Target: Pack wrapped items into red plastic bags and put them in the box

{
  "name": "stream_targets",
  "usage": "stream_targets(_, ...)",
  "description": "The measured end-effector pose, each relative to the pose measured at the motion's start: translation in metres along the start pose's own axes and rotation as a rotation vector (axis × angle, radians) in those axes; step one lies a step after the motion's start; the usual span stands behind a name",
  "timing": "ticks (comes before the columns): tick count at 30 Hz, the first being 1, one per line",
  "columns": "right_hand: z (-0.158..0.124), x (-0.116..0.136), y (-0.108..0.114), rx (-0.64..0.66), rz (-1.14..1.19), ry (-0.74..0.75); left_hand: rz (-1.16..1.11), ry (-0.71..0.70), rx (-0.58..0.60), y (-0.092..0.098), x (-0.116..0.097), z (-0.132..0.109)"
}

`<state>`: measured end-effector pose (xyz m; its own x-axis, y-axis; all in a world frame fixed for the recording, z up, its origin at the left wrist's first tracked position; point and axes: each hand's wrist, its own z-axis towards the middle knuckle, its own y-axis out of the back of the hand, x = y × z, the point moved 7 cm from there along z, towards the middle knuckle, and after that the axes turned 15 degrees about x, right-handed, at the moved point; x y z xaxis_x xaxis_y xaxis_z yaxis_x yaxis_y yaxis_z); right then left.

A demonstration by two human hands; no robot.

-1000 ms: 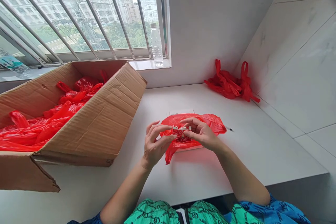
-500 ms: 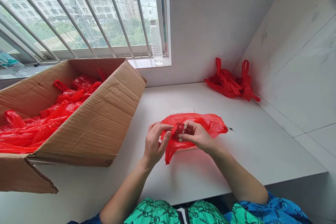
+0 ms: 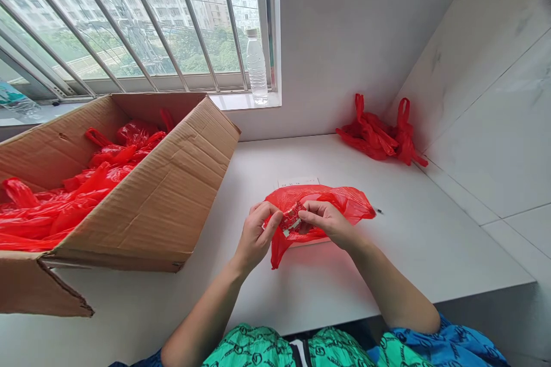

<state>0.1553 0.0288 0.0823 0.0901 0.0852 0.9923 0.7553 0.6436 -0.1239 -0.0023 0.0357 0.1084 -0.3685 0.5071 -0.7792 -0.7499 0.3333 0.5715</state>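
Note:
A small red patterned packet point(image 3: 293, 219) with a pale patch is held up between my two hands, just above a spread red plastic bag point(image 3: 344, 205). My left hand point(image 3: 255, 233) pinches its left edge between thumb and forefinger. On the other side, the thumb and fingers of my right hand point(image 3: 330, 223) grip its right edge. What the packet contains cannot be seen. The bag lies crumpled on the white table point(image 3: 206, 298), over a pale flat object that is mostly covered.
To the left stands an open cardboard box point(image 3: 159, 195) full of red plastic bags point(image 3: 107, 172). More red bags point(image 3: 379, 135) lie in the far right corner. Clear bottles point(image 3: 257, 69) rest on the windowsill. A pen tip point(image 3: 379, 211) pokes out beside the spread bag.
My left fingers, spread apart before, have closed on the packet's left edge. The packet has turned in my hands and now shows a different face. The bag beneath stays in place.

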Motion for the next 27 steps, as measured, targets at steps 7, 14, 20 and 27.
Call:
stream_targets(7, 0.0, -0.001, 0.0, 0.022, 0.02, 0.005, -0.096, 0.038, -0.01, 0.0, 0.007, -0.002)
stream_targets(14, 0.0, 0.001, -0.001, 0.034, -0.023, 0.026, -0.127, 0.034, -0.02, 0.002, 0.008, -0.002)
stream_targets(20, -0.01, 0.021, 0.007, -0.324, -0.67, 0.246, -0.13, 0.049, -0.066, 0.005, 0.011, -0.002)
stream_targets(27, -0.014, 0.033, -0.026, -0.368, -1.352, 0.426, -0.055, -0.02, -0.04, 0.003, 0.002, -0.002)
